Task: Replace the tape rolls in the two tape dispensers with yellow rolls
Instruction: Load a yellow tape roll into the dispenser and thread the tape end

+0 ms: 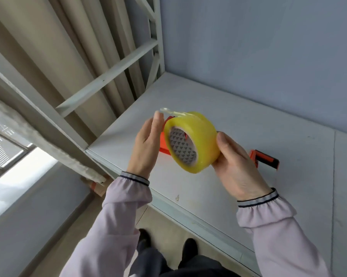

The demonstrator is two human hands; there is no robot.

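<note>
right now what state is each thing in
yellow tape roll: held off the shelf, free end peeled out
left hand: fingers straight, at the free end
right hand: grips the roll
dispenser behind roll: on shelf, mostly hidden
dispenser by right hand: on shelf, partly hidden

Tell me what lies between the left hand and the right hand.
Head view: the yellow tape roll, gripped by the right hand, its peeled end at the fingertips of the left hand. An orange dispenser shows behind it.

head camera faces down and forward, near the shelf (238,120).
</note>
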